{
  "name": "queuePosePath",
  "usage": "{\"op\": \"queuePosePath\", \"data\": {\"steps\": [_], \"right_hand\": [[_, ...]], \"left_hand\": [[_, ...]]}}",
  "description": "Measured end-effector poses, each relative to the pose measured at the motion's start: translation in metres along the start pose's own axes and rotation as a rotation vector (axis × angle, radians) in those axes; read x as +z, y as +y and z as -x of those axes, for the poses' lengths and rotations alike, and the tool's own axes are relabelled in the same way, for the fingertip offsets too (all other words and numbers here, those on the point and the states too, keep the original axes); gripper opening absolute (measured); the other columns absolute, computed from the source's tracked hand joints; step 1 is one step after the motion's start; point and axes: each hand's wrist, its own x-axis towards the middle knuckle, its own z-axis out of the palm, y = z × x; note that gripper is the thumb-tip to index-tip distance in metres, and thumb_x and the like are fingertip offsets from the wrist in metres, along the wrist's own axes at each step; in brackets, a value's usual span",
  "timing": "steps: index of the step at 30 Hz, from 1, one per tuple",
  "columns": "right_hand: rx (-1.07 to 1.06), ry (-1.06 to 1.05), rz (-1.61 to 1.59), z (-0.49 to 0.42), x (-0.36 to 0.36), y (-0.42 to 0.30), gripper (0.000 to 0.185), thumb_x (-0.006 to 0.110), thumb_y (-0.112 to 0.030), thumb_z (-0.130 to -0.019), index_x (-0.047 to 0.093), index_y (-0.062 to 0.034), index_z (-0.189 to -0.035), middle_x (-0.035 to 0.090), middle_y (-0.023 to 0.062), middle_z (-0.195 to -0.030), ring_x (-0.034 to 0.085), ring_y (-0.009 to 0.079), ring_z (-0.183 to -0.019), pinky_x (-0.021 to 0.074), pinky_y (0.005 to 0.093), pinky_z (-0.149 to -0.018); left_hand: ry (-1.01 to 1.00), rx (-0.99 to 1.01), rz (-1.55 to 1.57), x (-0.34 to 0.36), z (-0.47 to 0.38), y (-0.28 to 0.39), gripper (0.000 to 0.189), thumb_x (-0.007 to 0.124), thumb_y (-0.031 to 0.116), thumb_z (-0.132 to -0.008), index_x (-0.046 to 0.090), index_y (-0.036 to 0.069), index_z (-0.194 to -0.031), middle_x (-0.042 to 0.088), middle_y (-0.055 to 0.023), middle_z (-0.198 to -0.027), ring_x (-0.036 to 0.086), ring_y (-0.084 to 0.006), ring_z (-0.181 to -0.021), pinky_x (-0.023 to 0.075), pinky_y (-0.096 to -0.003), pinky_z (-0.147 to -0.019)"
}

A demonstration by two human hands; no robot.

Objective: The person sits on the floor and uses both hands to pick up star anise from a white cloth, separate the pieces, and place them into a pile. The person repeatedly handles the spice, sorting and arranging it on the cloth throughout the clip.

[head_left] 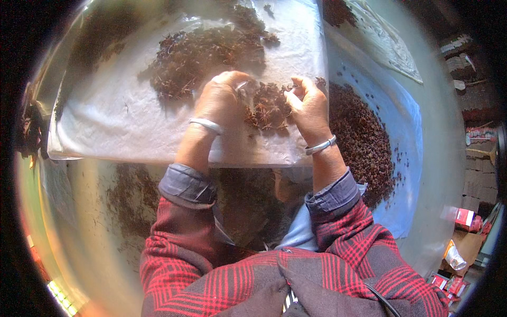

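Observation:
A white plastic sheet [115,130] covers the table before me, with a large heap of dried star anise [206,55] on it. Nearer to me lies a smaller pile of star anise [264,111], between my two hands. My left hand [222,93] is at the left side of this pile, its thumb and forefinger near a small pale piece; the blur hides whether it grips it. My right hand [309,103] is at the pile's right side, with a star anise [288,88] pinched between thumb and forefinger. Another star anise [320,81] lies just beyond that hand, near the sheet's right edge.
Right of the table, a large heap of star anise [360,146] lies on a blue sheet [408,190] on the floor. Dark loose debris [132,198] covers the floor at the left. Boxes and packages [464,218] stand at the far right, beside a cardboard box [465,245].

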Motion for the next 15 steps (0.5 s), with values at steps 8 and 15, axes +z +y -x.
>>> {"op": "queuePosePath", "data": {"steps": [8, 15], "right_hand": [[-0.009, 0.037, -0.042, 0.002, -0.003, -0.002, 0.032, 0.066, -0.008, -0.079, 0.061, 0.0015, -0.11, 0.066, 0.0124, -0.075, 0.065, 0.0241, -0.07, 0.0506, 0.0348, -0.066], [-0.004, 0.013, -0.036, 0.003, -0.001, -0.004, 0.032, 0.066, -0.007, -0.08, 0.06, 0.0017, -0.11, 0.066, 0.012, -0.076, 0.065, 0.0226, -0.071, 0.0508, 0.0335, -0.068]], "left_hand": [[0.046, -0.155, 0.052, -0.02, 0.002, -0.004, 0.03, 0.053, -0.008, -0.08, 0.067, 0.006, -0.103, 0.069, -0.007, -0.1, 0.064, -0.0154, -0.093, 0.049, -0.0278, -0.085], [-0.078, 0.075, -0.069, -0.001, 0.007, 0.007, 0.008, 0.063, 0.012, -0.081, 0.066, 0.01, -0.089, 0.064, -0.0111, -0.09, 0.062, -0.029, -0.087, 0.0498, -0.0384, -0.076]]}}
